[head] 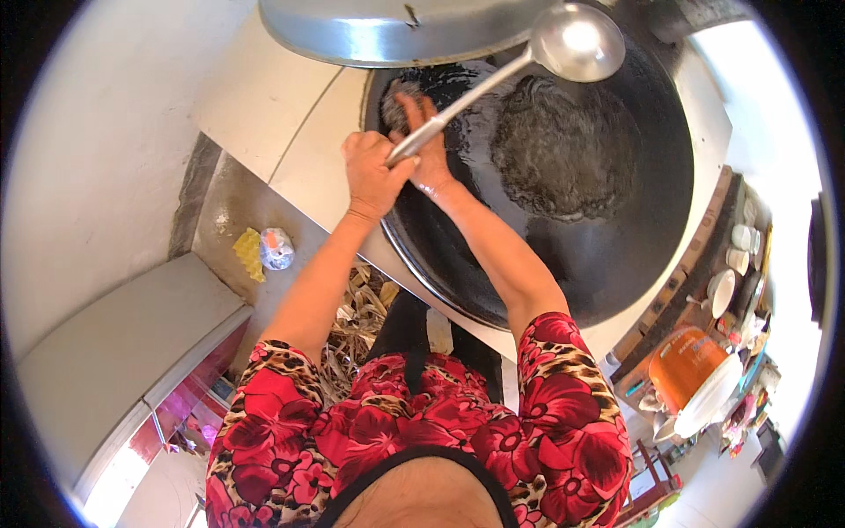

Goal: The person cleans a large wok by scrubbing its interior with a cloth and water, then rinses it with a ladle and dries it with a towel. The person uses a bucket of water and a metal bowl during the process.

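A metal ladle point(475, 92) slants up to the right, its bowl above the far side of a large black wok point(455, 264). My left hand point(376, 168) is closed around the lower end of its handle. Behind the handle, my right hand point(426, 148) reaches to the wok's left inner wall, fingers extended over a blurred, mesh-like scrubber point(399, 109); whether it grips this I cannot tell. Rippling water point(568, 152) lies in the bottom of the wok.
The pale stove top point(317, 132) surrounds the wok. A large metal lid point(396, 33) stands at its far edge. Dry husks point(356, 317) lie on the floor below. An orange pot point(686, 369) and white bowls point(721, 294) are at the right.
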`<state>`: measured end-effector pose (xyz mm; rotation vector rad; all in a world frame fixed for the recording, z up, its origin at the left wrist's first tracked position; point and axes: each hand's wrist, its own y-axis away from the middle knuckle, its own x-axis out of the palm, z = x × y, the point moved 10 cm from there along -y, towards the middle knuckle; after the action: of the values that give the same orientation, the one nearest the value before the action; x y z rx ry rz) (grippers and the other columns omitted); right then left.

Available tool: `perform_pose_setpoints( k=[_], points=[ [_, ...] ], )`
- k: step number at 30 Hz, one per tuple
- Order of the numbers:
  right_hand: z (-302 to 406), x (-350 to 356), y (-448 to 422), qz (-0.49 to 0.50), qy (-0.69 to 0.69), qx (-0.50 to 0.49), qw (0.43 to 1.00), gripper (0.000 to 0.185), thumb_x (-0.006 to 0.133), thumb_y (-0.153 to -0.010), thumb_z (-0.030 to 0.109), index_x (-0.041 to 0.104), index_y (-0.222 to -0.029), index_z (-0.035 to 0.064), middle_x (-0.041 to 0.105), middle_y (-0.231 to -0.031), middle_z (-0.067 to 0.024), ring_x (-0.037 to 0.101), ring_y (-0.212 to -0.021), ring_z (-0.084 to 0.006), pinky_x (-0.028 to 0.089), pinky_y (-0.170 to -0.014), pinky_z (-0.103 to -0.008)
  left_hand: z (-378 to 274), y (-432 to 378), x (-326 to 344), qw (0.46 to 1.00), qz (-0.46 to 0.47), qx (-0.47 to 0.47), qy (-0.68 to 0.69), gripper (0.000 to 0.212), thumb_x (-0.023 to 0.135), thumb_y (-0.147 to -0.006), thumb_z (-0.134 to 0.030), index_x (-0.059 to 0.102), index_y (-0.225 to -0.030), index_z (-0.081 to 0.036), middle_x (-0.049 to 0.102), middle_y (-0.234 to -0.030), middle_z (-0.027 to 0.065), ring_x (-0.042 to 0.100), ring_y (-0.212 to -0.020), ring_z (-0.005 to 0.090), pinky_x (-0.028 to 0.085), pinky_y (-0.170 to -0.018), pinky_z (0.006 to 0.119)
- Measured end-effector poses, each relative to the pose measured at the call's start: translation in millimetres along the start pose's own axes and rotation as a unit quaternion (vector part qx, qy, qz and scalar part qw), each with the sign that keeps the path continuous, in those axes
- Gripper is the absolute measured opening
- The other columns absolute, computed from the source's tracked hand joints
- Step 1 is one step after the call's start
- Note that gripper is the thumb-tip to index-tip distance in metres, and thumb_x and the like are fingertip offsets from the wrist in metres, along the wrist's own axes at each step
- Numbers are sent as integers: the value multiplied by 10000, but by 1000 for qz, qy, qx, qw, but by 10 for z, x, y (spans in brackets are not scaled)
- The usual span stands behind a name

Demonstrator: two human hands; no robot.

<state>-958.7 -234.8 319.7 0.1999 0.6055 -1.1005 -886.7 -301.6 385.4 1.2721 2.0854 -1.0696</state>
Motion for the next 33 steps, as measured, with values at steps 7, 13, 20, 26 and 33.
perform_pose_setpoints(
  k=[7, 13, 20, 26, 33],
  points=[
    [176, -207, 1276, 171, -30, -26, 984, 596, 609, -828, 269, 370, -1365, 173, 312, -1389, -264, 351, -1250, -440, 298, -1045, -494, 37, -4, -43, 1000, 2, -27, 13, 239, 739, -666, -226, 582, -649, -46, 519, -734, 83, 459, -774, 280, 364, -731, 391],
    [-71, -925, 2151, 298, 21, -2, 954, 579, 593, -851, 294, 371, -1381, 218, 329, -1404, -206, 389, -1241, -394, 312, -1041, -462, 28, -33, 16, 1000, 8, -4, -7, 280, 766, -631, -232, 548, -630, -55, 517, -741, 63, 470, -793, 281, 369, -753, 391],
    [-1336, -2209, 2351, 393, 342, 46, 852, 530, 557, -877, 396, 378, -1369, 313, 364, -1415, -131, 412, -1256, -319, 290, -1035, -511, -46, -27, -27, 999, 18, 18, -48, 295, 760, -656, -247, 540, -607, -56, 508, -734, 72, 453, -770, 274, 365, -706, 384],
    [-2360, -2417, 1305, 209, 543, 162, 797, 626, 542, -897, 399, 263, -1446, 289, 180, -1525, -127, 195, -1389, -329, 190, -1089, -524, -34, -53, 18, 998, 33, -1, -50, 254, 742, -647, -244, 569, -636, -58, 504, -735, 63, 460, -778, 272, 358, -744, 388],
    [-2504, -1054, 995, 270, 446, 170, 836, 693, 580, -881, 319, 213, -1462, 239, 87, -1525, -182, 187, -1382, -379, 185, -1098, -523, -50, -59, 26, 998, 29, 5, -47, 254, 749, -643, -222, 557, -637, -57, 490, -730, 64, 448, -779, 269, 360, -735, 381]
  ],
)
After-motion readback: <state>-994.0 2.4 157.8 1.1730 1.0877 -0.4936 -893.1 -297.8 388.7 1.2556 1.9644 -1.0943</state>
